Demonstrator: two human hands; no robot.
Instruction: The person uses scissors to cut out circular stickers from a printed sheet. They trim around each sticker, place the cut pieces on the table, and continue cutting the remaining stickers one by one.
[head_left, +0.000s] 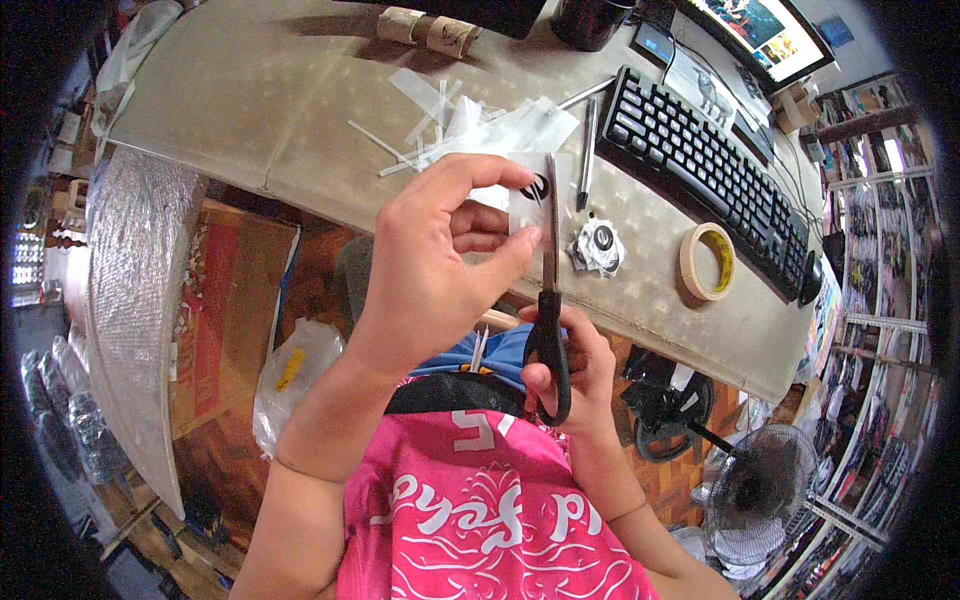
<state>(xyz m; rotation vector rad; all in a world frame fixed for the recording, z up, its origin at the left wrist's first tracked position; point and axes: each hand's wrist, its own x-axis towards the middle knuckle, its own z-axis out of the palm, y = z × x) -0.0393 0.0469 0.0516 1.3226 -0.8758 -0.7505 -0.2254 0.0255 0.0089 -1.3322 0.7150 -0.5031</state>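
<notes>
Between the thumb and fingers of my left hand (435, 240) is a small translucent sheet (525, 206) printed with a black mark. My right hand (581, 360) grips the black handles of a pair of scissors (553, 300). The blades point away from me and lie along the sheet's right side, looking nearly closed; whether they are cutting into it I cannot tell. Just right of the blades, a small pile of cut pieces (598, 247) with a similar black mark rests on the table. Beyond my left hand lies a heap of translucent strips and scraps (487, 127).
On the table (300, 97) are a pen (589, 154), a roll of masking tape (706, 261), a black keyboard (705, 169) and two cardboard tubes (427, 31). A monitor (765, 34) stands at the far right. A fan (757, 487) is on the floor by shelves (870, 337).
</notes>
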